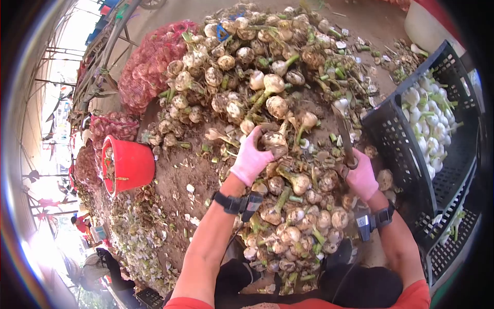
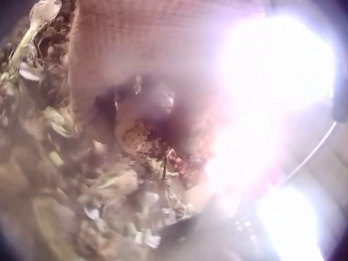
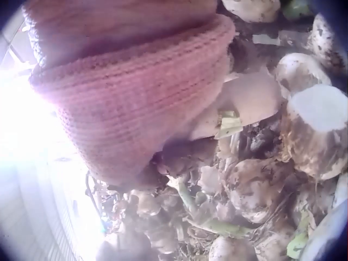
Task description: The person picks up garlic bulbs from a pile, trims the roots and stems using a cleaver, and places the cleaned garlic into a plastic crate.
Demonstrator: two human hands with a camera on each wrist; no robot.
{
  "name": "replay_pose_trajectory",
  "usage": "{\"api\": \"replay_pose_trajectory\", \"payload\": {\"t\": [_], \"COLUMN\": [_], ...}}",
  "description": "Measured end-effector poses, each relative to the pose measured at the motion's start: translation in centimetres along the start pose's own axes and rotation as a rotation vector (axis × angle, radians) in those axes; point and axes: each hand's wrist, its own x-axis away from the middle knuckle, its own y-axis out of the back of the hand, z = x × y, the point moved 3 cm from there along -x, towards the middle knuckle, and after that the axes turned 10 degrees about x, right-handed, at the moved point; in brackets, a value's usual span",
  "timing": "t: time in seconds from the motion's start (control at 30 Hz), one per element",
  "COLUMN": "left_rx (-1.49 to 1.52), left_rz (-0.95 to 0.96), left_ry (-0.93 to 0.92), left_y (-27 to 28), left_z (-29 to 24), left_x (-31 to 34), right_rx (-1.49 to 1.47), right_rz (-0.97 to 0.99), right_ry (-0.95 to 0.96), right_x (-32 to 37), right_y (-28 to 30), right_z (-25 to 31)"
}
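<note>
Heaped bulbs [image 1: 244, 54] beyond fingers [image 1: 253, 137], crate [image 1: 407, 135] of white bulbs [image 1: 429, 121] rightward, red bucket [image 1: 135, 164] leftward, left hand [image 1: 251, 159] pinching soiled bulb [image 1: 275, 141], right hand [image 1: 362, 176] curled round tool [image 1: 346, 138]

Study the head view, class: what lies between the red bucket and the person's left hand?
Between the red bucket and the left hand lies brown soil strewn with small pale and green plant scraps; the head view shows this.

Heaped garlic bulbs [image 1: 275, 85], stuffed mesh sacks [image 1: 154, 62] and black crates [image 1: 411, 154] are filling a dirt floor [image 1: 177, 206] under a roofed shelter, showing a produce-sorting shed or yard.
</note>
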Motion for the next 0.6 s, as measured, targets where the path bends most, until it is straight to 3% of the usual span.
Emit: {"api": "replay_pose_trajectory", "payload": {"t": [0.07, 0.13, 0.23, 0.3, 0.37, 0.4, 0.5, 0.53, 0.6], "left_rx": [0.501, 0.891, 0.999, -0.128, 0.092, 0.858, 1.049, 1.05, 1.371], "left_rz": [0.007, 0.021, 0.123, 0.155, 0.1, 0.029, 0.209, 0.212, 0.407], "left_ry": [0.059, 0.158, 0.16, -0.465, -0.364, 0.079, 0.253, 0.253, 0.33], "left_y": [-1.2, -2.8, -3.9, -4.6, -6.2, -7.9, -8.3, -8.3, -9.1], "left_z": [-0.1, -0.9, -0.2, -1.4, -1.7, -2.0, 0.0, -0.2, -1.4], "left_x": [2.4, 4.0, 5.4, 5.5, 5.8, 6.3, 6.5, 6.7, 7.6], "right_rx": [0.223, 0.171, 0.245, 0.242, 0.261, 0.263, 0.291, 0.293, 0.25], "right_rz": [-0.013, -0.051, 0.013, 0.017, 0.032, 0.024, -0.025, -0.028, 0.036], "right_ry": [0.02, 0.061, 0.088, 0.142, 0.22, 0.211, 0.45, 0.45, -0.076], "right_x": [0.5, 1.1, 2.0, 2.4, 2.6, 2.8, 3.3, 2.5, -0.1], "right_y": [0.3, 0.0, 0.1, 0.1, 0.4, 0.7, 1.4, 1.7, 1.9], "right_z": [0.6, 1.5, 4.0, 4.8, 5.1, 5.3, 6.0, 4.8, -2.0]}}
